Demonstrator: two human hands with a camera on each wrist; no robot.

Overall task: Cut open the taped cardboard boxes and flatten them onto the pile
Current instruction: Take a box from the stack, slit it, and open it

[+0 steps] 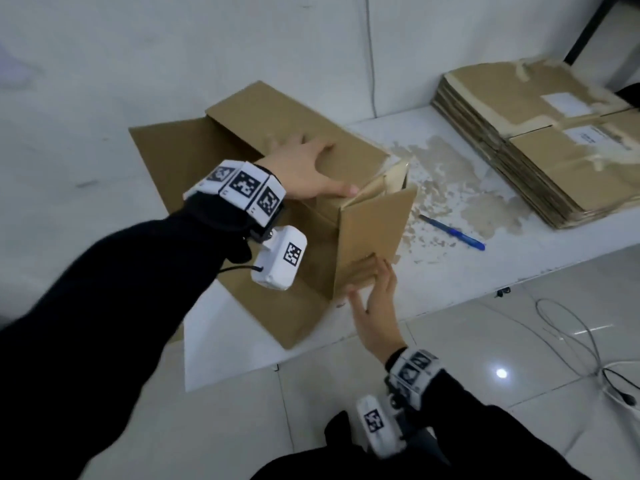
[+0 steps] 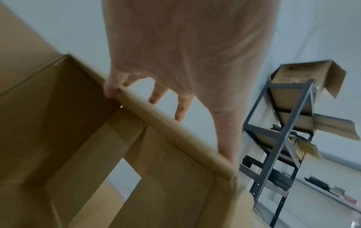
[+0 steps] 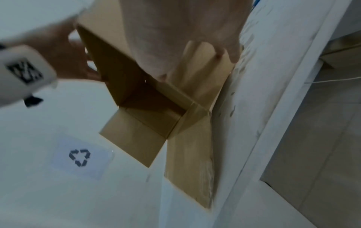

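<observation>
White scuffed table [image 1: 433,140], left hand [image 1: 304,171] flat on brown corrugated box [image 1: 374,233], right hand [image 1: 375,299] flat against its side

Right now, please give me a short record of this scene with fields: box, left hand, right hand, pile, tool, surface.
box: open cardboard box, flaps spread, still standing on the table
left hand: left hand flat on the box's top panel, fingers straight
right hand: right hand open, fingers pressing the box's near side panel
pile: stack of flattened boxes, to the right of the box
tool: blue pen, lying between box and stack
surface: white table, with torn paper residue
</observation>
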